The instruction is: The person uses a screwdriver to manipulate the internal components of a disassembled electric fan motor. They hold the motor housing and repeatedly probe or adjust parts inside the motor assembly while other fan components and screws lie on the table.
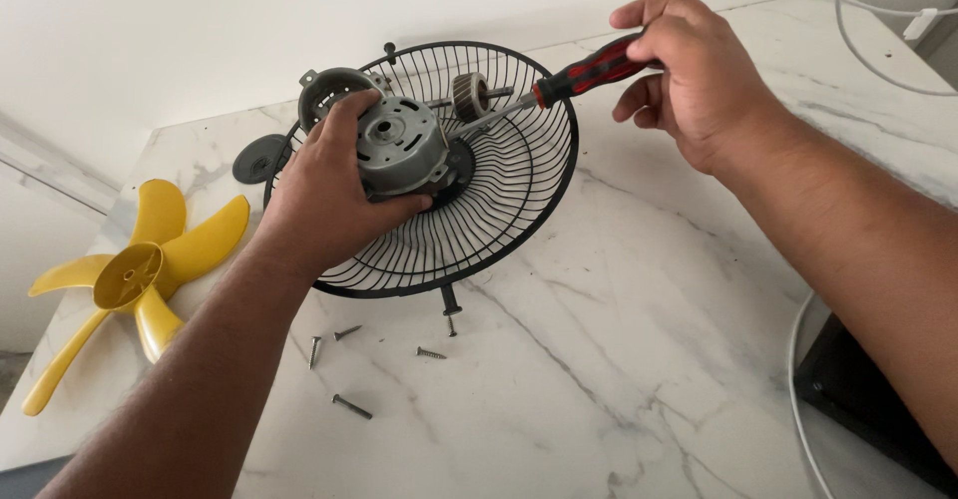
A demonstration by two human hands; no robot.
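Left hand wrapped around a grey fan motor, fingers curled tight on its round housing, thumb side toward the camera. Motor held over the middle of a black wire fan guard, which lies dished-side up on the white marbled desk. Right hand closed on the red-and-black handle of a screwdriver, fingers folded over the grip, wrist raised above the guard's far rim. Metal shaft of the screwdriver slanting down and to the left, tip meeting the motor's right side (exact contact point too small to tell). Small ribbed brown-grey knob just behind the shaft, inside the guard. Grey plastic housing piece at the guard's upper left edge, just beyond the left hand's fingertips, and a dark round cap lying on the desk just outside the rim.

Yellow fan blade flat on the desk, well to the left, near the desk's edge. Several loose screws scattered on the desk in front of the guard, between the two forearms. White cable curving across the far right corner, and a dark flat object off the desk's right edge, partly hidden by the right forearm.
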